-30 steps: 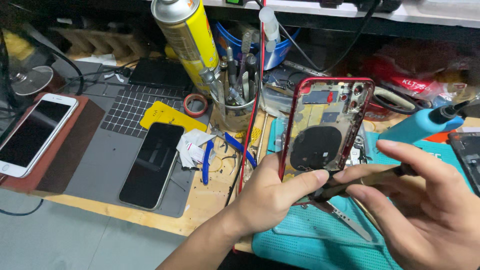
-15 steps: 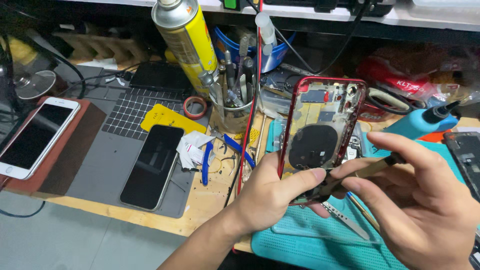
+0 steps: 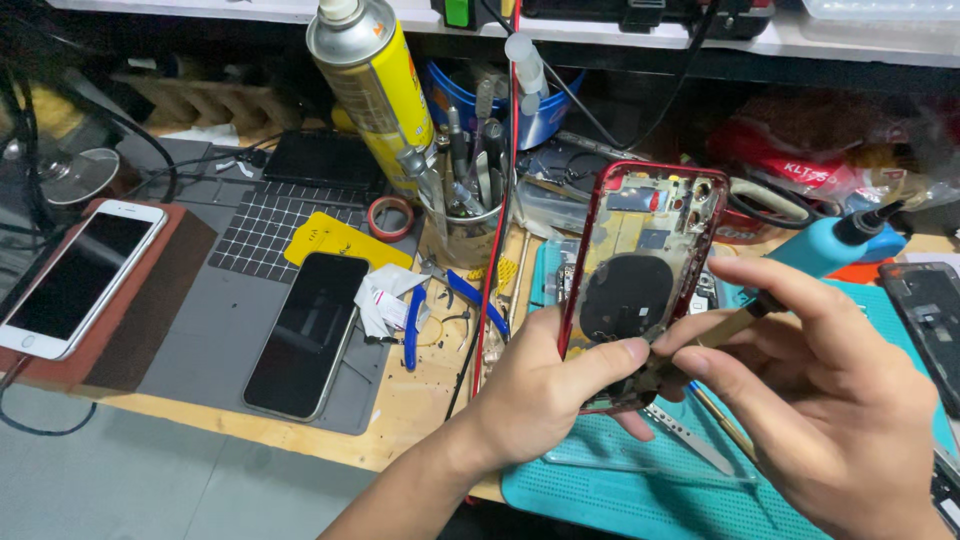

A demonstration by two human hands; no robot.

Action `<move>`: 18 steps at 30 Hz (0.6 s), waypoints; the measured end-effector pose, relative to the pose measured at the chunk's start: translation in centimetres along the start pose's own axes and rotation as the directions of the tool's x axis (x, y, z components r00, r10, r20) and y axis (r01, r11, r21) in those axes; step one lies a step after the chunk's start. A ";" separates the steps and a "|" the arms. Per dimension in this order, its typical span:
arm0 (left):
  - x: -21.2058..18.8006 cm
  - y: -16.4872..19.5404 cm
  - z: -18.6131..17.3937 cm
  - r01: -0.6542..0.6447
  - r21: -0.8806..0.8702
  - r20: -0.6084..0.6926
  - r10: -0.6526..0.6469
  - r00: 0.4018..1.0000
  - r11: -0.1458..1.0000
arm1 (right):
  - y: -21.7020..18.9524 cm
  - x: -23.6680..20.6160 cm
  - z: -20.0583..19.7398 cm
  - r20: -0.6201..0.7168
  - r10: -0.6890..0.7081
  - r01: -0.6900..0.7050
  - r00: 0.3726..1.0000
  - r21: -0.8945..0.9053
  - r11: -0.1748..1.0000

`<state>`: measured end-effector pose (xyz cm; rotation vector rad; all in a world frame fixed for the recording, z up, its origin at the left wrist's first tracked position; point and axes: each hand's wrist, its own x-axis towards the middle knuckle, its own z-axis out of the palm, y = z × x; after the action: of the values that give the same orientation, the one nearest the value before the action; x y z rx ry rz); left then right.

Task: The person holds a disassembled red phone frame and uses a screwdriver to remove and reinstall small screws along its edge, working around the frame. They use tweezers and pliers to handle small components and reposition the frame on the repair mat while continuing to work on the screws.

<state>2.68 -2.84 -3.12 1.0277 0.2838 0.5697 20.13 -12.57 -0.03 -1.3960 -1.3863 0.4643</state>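
Head view looks down on a crowded bench, and the red phone frame (image 3: 640, 285) is the thing to steer by. Far left of it a white phone (image 3: 75, 275) lies face up on a brown pad. Nearer, a black phone (image 3: 305, 335) lies on a grey mat (image 3: 200, 330), with blue-handled pliers (image 3: 415, 320) just beyond it. Behind these, left of the frame, a yellow spray can (image 3: 370, 85) leans over a tin of tools (image 3: 470, 215). The left hand (image 3: 545, 395) holds the frame upright and open-side up above a teal mat (image 3: 640, 495); its thumb is pressed on the lower front edge, the other fingers wrapped behind, out of sight. From the right, the right hand (image 3: 815, 400) meets the frame's bottom corner, thumb and forefinger pinching a thin wooden-handled tool (image 3: 730, 325) whose tip sits at that corner. Behind this hand lies a blue tool (image 3: 830, 245), and a dark phone part (image 3: 930, 315) lies further right.
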 end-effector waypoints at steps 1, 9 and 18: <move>0.0 -0.1 0.0 -0.017 0.005 0.001 0.017 1.000 1.000 | 0.0 0.1 -0.1 0.017 0.014 -0.014 1.000 -0.019 1.000; 0.0 -0.6 0.3 -0.050 0.098 -0.093 0.059 0.994 0.994 | 0.3 1.2 0.1 0.141 0.052 -0.047 0.989 -0.038 0.998; 0.3 -0.9 0.7 -0.076 0.077 -0.189 0.089 0.978 0.994 | 0.3 1.7 1.0 0.048 0.188 -0.189 0.981 0.024 0.982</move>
<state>3.56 -3.55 -3.52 1.0561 0.4353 0.7408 19.83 -10.56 -0.02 -1.5082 -1.2834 0.6404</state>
